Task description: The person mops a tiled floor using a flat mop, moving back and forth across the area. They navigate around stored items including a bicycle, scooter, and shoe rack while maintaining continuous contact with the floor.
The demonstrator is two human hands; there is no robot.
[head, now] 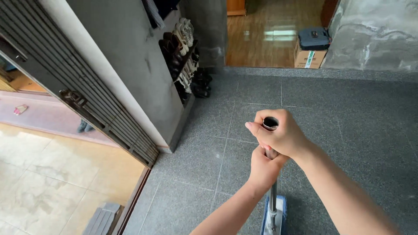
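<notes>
Both my hands grip a metal mop handle (273, 198) that stands nearly upright in front of me. My right hand (281, 134) wraps the open top end of the tube. My left hand (263, 167) holds the pole just below it. At the bottom edge of the view the handle meets a flat mop head (281, 216) with a blue pad, resting on the grey speckled tile floor (348, 126).
A shoe rack (185, 56) with several pairs stands against the grey wall on the left. A folded metal gate (78, 87) opens onto a beige tiled area. A cardboard box (310, 57) with a dark bag sits at the doorway to a wooden floor.
</notes>
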